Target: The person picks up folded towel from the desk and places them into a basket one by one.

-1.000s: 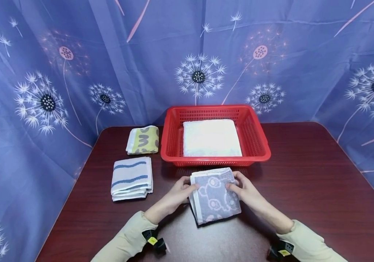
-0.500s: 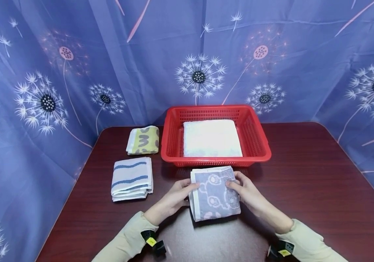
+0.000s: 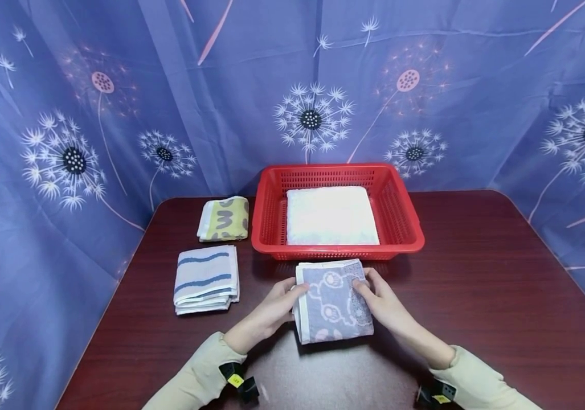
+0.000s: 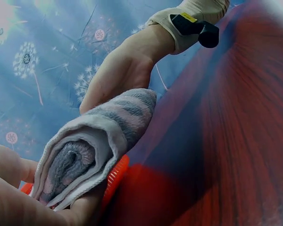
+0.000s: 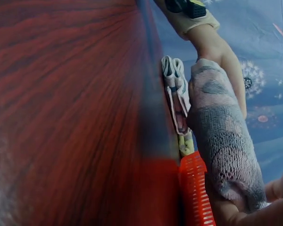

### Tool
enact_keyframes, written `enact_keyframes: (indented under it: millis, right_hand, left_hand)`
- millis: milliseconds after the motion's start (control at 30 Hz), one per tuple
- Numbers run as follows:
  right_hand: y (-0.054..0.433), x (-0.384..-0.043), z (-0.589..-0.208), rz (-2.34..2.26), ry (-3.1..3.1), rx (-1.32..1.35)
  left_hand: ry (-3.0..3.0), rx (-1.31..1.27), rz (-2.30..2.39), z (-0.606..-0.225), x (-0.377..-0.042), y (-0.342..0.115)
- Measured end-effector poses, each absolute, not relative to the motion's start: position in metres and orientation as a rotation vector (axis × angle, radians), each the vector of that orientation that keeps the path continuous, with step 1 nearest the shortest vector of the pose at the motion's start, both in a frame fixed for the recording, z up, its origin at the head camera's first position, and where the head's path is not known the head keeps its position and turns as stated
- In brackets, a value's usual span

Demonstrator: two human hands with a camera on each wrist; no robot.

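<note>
A folded grey towel [image 3: 334, 304] with a pale pink animal pattern and a white border hangs just above the table in front of the basket. My left hand [image 3: 270, 310] pinches its left edge, thumb on top and fingers beneath. On the opposite edge my right hand [image 3: 392, 304] grips it the same way. In the left wrist view the rolled layers of the towel [image 4: 99, 141] show at its end. The right wrist view shows the thick folded side of the towel [image 5: 226, 141], with the fingers partly hidden behind it.
A red plastic basket [image 3: 337, 249] stands at the back middle, with a folded white towel [image 3: 330, 216] inside. To its left lie a folded yellow-green towel [image 3: 224, 219] and, nearer, a white towel with blue stripes [image 3: 206, 279]. A dandelion-print curtain [image 3: 236, 114] surrounds the dark red table [image 3: 507, 285].
Both hands and the grey towel have shifted very slightly left and up in the head view. The towel has tilted a little. The basket and other towels stay in place.
</note>
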State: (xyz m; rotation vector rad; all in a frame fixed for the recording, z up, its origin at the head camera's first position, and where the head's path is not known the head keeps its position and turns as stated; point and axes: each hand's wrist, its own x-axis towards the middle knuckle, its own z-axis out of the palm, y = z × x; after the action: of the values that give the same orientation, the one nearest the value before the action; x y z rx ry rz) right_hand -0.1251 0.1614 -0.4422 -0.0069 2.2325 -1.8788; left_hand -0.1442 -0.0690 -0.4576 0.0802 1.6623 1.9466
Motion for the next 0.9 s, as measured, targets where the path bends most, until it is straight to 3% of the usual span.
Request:
enact_keyframes:
  millis: [500,900]
  right_hand:
    - [0.156,-0.115,-0.435,-1.514,2.712,0.004]
    - [0.153,-0.113,-0.428,-1.64,2.629,0.066]
  left_hand:
    - [1.551,0.124,2.005,-0.452,-0.138,-0.071]
    - [1.847,0.175,1.929,-0.446,-0.135,-0.069]
